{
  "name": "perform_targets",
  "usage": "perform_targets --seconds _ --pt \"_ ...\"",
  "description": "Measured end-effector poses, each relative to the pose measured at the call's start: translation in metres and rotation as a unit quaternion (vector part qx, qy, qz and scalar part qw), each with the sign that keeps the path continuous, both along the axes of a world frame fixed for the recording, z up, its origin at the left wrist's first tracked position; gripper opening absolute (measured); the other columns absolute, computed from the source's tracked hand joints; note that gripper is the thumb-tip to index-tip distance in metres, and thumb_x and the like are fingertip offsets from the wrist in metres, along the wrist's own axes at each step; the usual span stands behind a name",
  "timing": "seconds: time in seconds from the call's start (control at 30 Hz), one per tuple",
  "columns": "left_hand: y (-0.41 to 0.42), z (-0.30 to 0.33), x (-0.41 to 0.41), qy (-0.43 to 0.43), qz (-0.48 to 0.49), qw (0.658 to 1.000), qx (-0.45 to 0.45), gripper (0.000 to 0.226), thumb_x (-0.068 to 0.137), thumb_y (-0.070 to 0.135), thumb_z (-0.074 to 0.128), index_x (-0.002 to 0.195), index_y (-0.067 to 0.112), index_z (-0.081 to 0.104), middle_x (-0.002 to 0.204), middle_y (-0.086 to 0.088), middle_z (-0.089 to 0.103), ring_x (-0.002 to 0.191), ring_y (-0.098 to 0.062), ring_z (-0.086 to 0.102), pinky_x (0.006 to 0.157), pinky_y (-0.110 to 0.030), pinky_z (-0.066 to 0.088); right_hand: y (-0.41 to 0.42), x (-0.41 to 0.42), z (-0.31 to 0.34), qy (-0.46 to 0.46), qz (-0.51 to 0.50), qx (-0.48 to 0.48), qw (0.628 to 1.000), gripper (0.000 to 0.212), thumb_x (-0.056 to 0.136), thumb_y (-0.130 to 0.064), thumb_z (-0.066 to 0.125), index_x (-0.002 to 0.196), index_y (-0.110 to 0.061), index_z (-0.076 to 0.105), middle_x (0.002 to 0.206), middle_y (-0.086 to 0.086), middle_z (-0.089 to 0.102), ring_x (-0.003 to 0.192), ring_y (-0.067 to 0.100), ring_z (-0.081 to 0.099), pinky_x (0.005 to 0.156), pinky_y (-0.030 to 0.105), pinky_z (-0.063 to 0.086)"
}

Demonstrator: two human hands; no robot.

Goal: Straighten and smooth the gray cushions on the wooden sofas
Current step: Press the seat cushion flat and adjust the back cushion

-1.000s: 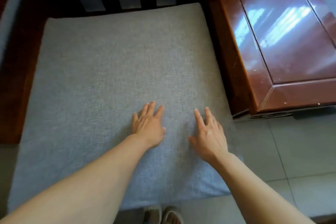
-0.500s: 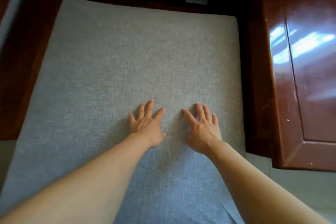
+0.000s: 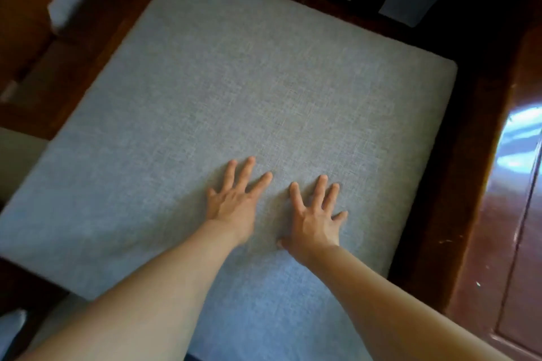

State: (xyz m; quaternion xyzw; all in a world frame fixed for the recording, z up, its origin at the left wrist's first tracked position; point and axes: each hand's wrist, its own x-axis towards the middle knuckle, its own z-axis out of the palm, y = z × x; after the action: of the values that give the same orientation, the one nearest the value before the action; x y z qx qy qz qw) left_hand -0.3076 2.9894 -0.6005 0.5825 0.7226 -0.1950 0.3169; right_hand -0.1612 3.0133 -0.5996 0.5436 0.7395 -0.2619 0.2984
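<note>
Head view: a gray cushion (image 3: 234, 102) lies flat on the seat of a dark wooden sofa (image 3: 457, 184), its back slats at the top. The left hand (image 3: 231, 202) and right hand (image 3: 315, 221) rest palm-down side by side on the cushion's near half, fingers (image 3: 245, 171) straight, spread, gripping nothing. A glossy reddish wooden surface (image 3: 513, 243) stands at right.

No text, label, brand, number or sign can be read anywhere in this view; every surface that shows is plain and unmarked.
</note>
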Motion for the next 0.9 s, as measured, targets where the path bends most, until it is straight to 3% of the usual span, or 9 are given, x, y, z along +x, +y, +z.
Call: perform_targets --seconds 0.23,0.37,0.47,0.63,0.77,0.9 --pt "-0.085 0.003 0.079 -0.018 0.165 0.986 0.013 0.094 0.089 0.020 0.058 0.147 0.047 -0.011 0.149 0.008 -0.039 0.142 -0.027 -0.027 0.110 -0.053 0.026 -0.004 0.039 -0.006 0.042 0.125 0.029 0.991 0.097 0.092 -0.045 0.055 0.146 -0.034 -0.024 0.147 0.023 -0.038 0.137 0.047 -0.028 0.113 0.062 0.005" --pt "-0.123 0.003 0.108 -0.027 0.214 0.976 0.023 0.090 0.089 0.027 0.059 0.148 0.046 -0.007 0.151 0.009 -0.036 0.143 -0.024 -0.024 0.111 -0.047 0.025 -0.028 0.053 -0.006 0.110 0.121 0.050 0.985 0.076 0.098 -0.021 0.043 0.151 -0.036 -0.010 0.152 0.014 -0.034 0.141 0.037 -0.028 0.118 0.050 -0.003" --pt "-0.141 0.001 0.115 -0.023 0.234 0.970 0.059 0.086 0.089 0.026 0.056 0.149 0.044 -0.002 0.154 0.010 -0.030 0.145 -0.022 -0.020 0.112 -0.044 0.023 -0.052 0.064 -0.005 0.130 0.151 0.058 0.978 0.077 0.095 -0.008 0.037 0.151 -0.035 -0.009 0.154 0.011 -0.032 0.142 0.034 -0.027 0.119 0.043 -0.005" --pt "-0.173 -0.014 0.137 -0.014 0.276 0.954 0.117 0.078 0.093 0.028 0.049 0.150 0.042 -0.003 0.155 0.009 -0.027 0.145 -0.021 -0.021 0.114 -0.047 0.020 -0.085 0.099 -0.028 0.181 0.203 0.079 0.959 0.064 0.101 -0.021 0.035 0.152 -0.035 -0.001 0.156 0.008 -0.026 0.142 0.031 -0.025 0.117 0.041 -0.007" --pt "-0.200 -0.028 0.178 -0.020 0.306 0.938 0.161 0.080 0.093 0.033 0.050 0.150 0.042 -0.005 0.152 0.013 -0.031 0.143 -0.021 -0.025 0.115 -0.051 0.015 -0.115 0.128 -0.055 0.276 0.209 0.129 0.929 0.061 0.091 -0.028 0.038 0.150 -0.030 0.023 0.160 0.013 0.003 0.145 0.033 -0.005 0.113 0.050 0.005" --pt "-0.220 -0.041 0.221 -0.031 0.357 0.900 0.250 0.076 0.089 0.024 0.056 0.151 0.036 0.013 0.157 0.014 -0.013 0.146 -0.018 -0.013 0.113 -0.052 0.015 -0.122 0.142 -0.070 0.276 0.249 0.162 0.914 0.061 0.092 -0.036 0.032 0.151 -0.035 0.017 0.161 0.007 0.001 0.146 0.029 -0.006 0.113 0.048 0.004"
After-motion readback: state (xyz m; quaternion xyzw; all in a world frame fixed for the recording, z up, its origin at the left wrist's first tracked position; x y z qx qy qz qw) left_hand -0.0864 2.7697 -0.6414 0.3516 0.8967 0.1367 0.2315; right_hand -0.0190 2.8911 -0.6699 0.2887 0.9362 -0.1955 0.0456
